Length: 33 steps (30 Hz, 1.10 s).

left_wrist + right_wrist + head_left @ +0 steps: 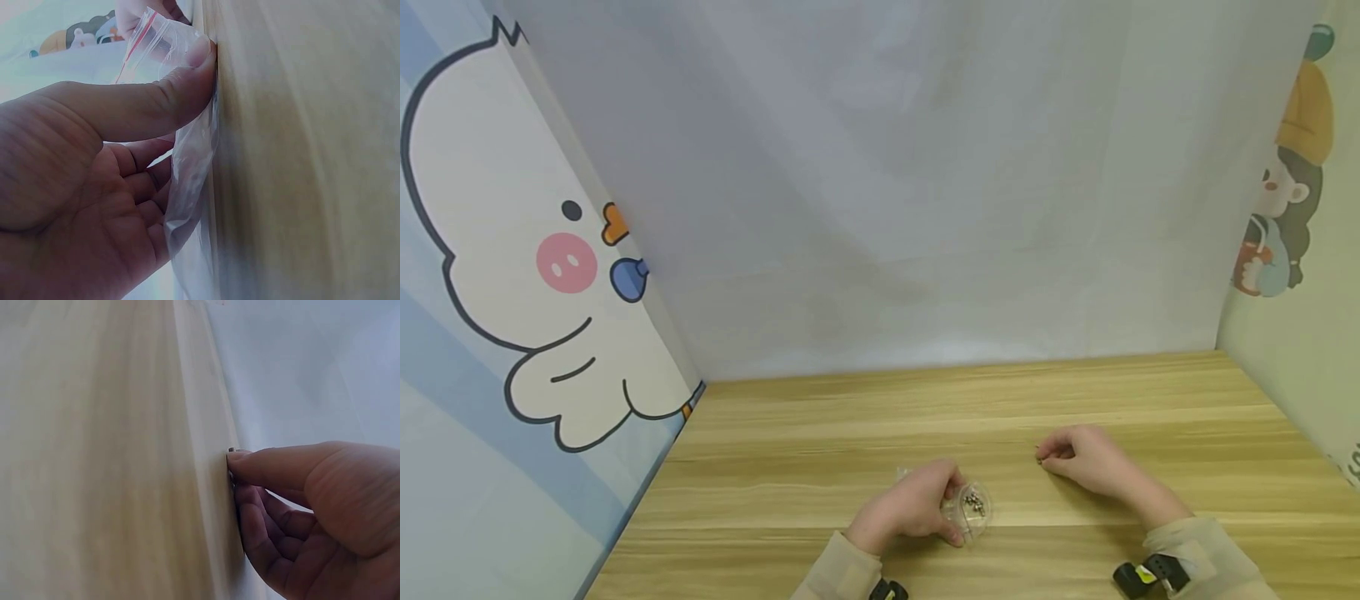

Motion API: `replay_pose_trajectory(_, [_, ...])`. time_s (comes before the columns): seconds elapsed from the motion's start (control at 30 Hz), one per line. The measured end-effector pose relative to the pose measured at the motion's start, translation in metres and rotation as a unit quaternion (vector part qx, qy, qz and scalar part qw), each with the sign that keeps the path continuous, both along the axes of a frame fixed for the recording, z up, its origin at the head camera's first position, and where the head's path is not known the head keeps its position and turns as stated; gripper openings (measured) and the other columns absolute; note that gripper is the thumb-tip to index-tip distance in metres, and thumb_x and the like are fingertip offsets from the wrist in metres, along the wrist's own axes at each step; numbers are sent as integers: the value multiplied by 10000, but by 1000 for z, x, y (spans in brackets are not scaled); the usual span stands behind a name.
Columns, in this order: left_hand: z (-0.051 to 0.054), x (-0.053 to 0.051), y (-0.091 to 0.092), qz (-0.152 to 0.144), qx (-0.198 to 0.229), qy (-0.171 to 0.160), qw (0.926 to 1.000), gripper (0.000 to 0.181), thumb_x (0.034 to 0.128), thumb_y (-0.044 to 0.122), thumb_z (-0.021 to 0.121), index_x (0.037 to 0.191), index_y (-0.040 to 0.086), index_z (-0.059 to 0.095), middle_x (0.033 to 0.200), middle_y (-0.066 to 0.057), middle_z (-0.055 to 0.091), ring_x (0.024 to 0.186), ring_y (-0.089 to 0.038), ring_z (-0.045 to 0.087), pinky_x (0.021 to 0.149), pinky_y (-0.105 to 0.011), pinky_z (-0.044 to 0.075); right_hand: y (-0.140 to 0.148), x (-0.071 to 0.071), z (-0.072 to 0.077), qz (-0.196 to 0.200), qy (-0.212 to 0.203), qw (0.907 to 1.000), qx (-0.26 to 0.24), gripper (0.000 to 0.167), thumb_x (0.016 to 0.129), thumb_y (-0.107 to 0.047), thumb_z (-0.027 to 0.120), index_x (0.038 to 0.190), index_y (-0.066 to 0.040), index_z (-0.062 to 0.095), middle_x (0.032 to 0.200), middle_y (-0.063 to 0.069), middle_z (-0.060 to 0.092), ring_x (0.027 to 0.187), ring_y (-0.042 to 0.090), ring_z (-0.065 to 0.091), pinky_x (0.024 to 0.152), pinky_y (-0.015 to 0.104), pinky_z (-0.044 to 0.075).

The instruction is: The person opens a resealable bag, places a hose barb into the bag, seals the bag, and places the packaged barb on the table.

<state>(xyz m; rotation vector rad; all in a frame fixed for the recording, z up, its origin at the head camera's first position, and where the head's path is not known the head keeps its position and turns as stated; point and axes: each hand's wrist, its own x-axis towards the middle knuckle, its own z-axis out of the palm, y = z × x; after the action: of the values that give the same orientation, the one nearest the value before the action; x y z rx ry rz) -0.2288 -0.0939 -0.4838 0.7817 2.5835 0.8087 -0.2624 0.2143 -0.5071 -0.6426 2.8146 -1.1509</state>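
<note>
My left hand (913,502) holds a clear plastic zip bag (964,515) low over the wooden table, its thumb and fingers on opposite edges. Several small shiny metal pieces (974,503) show at the bag's right end; their kind is too small to tell. In the left wrist view the bag (190,162) has a red stripe along its zip, and the thumb presses near that end. Off to the right, my right hand (1093,462) pinches a tiny metal piece (231,450) between thumb and index finger, at the table surface. Most of that piece is hidden by the fingertips.
The wood-grain table (820,425) stretches under both hands. A pale grey sheet (925,208) hangs behind its back edge. Printed panels stand on both sides, with a white cartoon bird (497,217) on the left.
</note>
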Motion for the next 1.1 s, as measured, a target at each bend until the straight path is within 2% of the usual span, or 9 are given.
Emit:
replay_pose_trajectory(0.47, [1,1,1,-11,10,41,10000,569,702,95,1016,1046,120,563,918,25,516,787,-49,442,754,-227,435,-1,4,3,-49,36,9998,191,39,930,-98,796,968,-100,806,909,-60,741,820,83,649,741,314,542])
replay_pose_trajectory(0.83, [1,2,0,-21,45,33,10000,571,698,94,1017,1044,121,564,912,34,506,784,-49,438,747,-228,432,-4,9,9,-3,59,9995,299,39,942,-100,795,955,-64,786,894,-59,723,809,76,632,733,313,538])
replay_pose_trajectory(1.1, [-1,2,0,-14,106,-44,9999,575,699,82,1014,1054,119,563,917,30,504,783,-49,438,747,-227,434,-9,11,10,74,-151,9996,224,42,953,-95,790,957,-61,767,893,-48,709,825,89,628,745,308,538])
